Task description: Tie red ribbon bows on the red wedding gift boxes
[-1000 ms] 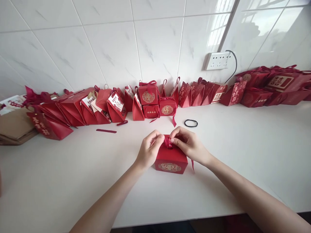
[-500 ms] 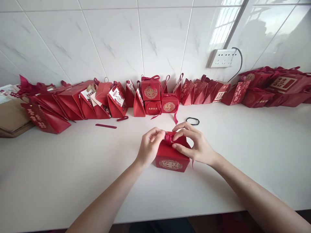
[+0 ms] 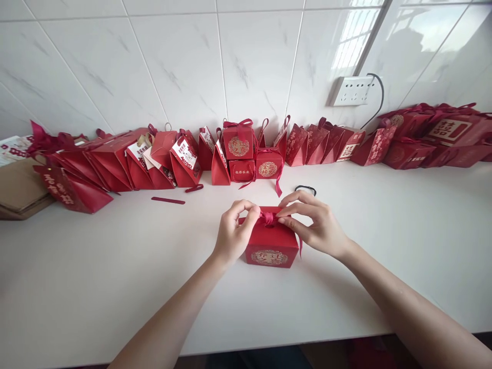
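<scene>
A red gift box with a gold round emblem stands on the white table in front of me. A dark pink ribbon is knotted at the top of the box. At the knot's left, my left hand pinches the ribbon between thumb and forefinger. My right hand pinches the ribbon on the right side of the knot, thumb against fingertips. One ribbon end hangs down the right side of the box.
Many red boxes line the tiled wall behind. A black band lies beyond my right hand, and a dark red strip lies to the left. The table's near edge runs below my arms.
My right hand has shifted slightly right and its thumb and fingers have closed on the ribbon. The knot looks tighter, and the box has turned slightly.
</scene>
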Demonstrator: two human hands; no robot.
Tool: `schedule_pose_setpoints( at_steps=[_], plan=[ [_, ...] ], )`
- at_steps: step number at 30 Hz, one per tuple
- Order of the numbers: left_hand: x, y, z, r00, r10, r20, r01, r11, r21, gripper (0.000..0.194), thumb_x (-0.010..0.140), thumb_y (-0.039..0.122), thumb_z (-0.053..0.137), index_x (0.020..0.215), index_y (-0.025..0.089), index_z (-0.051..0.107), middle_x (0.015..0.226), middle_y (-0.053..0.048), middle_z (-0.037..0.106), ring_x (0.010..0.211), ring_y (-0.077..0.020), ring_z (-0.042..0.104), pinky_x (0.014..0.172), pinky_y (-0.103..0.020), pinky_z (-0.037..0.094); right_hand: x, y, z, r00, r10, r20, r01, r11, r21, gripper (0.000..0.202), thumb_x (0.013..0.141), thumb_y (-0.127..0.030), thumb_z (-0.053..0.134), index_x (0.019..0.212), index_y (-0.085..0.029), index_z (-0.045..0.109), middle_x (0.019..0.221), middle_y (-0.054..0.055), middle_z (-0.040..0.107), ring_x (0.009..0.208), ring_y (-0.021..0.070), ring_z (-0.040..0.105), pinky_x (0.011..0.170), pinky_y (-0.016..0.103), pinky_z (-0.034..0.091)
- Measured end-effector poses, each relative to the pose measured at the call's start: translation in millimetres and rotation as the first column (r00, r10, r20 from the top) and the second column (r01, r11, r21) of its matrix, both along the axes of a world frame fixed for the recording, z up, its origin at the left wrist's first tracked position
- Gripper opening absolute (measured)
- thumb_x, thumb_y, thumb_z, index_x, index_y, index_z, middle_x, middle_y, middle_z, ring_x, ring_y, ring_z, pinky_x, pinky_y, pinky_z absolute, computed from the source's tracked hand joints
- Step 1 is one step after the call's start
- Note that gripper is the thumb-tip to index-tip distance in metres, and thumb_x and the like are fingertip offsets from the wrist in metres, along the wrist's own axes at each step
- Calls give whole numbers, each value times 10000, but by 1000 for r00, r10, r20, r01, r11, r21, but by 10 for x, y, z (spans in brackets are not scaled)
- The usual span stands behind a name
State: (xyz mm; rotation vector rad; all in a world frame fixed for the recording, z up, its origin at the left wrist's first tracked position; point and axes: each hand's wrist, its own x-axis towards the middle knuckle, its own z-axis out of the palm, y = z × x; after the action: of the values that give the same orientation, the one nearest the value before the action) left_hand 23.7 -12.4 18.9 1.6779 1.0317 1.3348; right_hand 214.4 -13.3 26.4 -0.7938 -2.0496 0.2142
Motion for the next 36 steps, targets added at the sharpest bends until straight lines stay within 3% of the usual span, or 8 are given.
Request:
schedule_pose_setpoints(
  at_steps=[5, 10, 14, 20, 24, 28, 32, 36],
  plan=[
    [-32, 16, 36, 977, 137, -162, -103, 975, 197, 222, 848, 267, 500, 636, 203, 480, 767, -27, 584, 823, -187, 517, 760, -312, 411, 29, 13, -7, 995, -95, 40, 85, 975, 207, 126, 866, -151, 527, 828, -224, 623, 821, 44, 603, 798, 194, 574, 778, 408, 417],
    [-82, 40, 64, 919, 290, -268, -165, 899, 406, 221, 813, 240, 519, 601, 188, 492, 821, -25, 576, 848, -187, 528, 802, -350, 351, 15, 10, -13, 978, -179, 107, 112, 885, 451, 200, 832, -57, 478, 852, -242, 550, 782, 17, 584, 715, 162, 559, 892, 464, 376],
    [-112, 61, 59, 879, 371, -300, -210, 865, 457, 222, 774, 204, 509, 561, 175, 460, 820, -28, 565, 833, -189, 518, 779, -353, 325, 32, 25, -12, 965, -228, 130, 133, 852, 507, 223, 815, -34, 451, 856, -242, 517, 770, 13, 578, 698, 158, 549, 904, 461, 362],
    [-116, 41, 99, 903, 172, -393, -83, 969, 235, 213, 784, 258, 493, 589, 184, 450, 752, -22, 568, 807, -204, 501, 818, -384, 314, 40, 2, -13, 982, -124, 142, 49, 896, 442, 225, 799, -44, 445, 873, -244, 515, 749, 7, 565, 676, 152, 556, 883, 452, 385],
    [-104, 36, 132, 916, 66, -396, -39, 996, 76, 238, 824, 367, 511, 657, 199, 520, 794, -22, 583, 857, -215, 500, 848, -380, 325, 28, -37, 3, 977, -23, 210, -63, 917, 394, 161, 817, -94, 486, 878, -236, 533, 737, 5, 585, 667, 157, 567, 886, 457, 373],
    [-104, 45, 142, 926, 28, -376, 4, 996, 86, 188, 826, 316, 523, 675, 204, 534, 794, -24, 585, 870, -210, 501, 817, -348, 354, 7, -53, 5, 976, 95, 194, -152, 942, 300, 62, 839, -198, 490, 821, -228, 542, 698, 0, 584, 649, 163, 556, 870, 454, 362],
    [-134, 54, 155, 921, 16, -390, 29, 994, 107, 178, 820, 302, 538, 673, 202, 533, 779, -16, 570, 866, -203, 511, 823, -339, 365, -22, -56, -25, 991, 96, 97, -115, 968, 222, 68, 855, -270, 516, 856, -210, 547, 732, 23, 575, 677, 172, 528, 819, 444, 399],
    [-161, 58, 155, 928, -29, -372, 61, 995, 74, 191, 820, 305, 547, 662, 199, 531, 788, -15, 558, 879, -199, 515, 830, -331, 373, -85, -94, -30, 999, 51, 10, -51, 998, -30, 181, 870, -281, 553, 1024, -192, 584, 946, 88, 585, 890, 204, 557, 802, 398, 470]
  ],
)
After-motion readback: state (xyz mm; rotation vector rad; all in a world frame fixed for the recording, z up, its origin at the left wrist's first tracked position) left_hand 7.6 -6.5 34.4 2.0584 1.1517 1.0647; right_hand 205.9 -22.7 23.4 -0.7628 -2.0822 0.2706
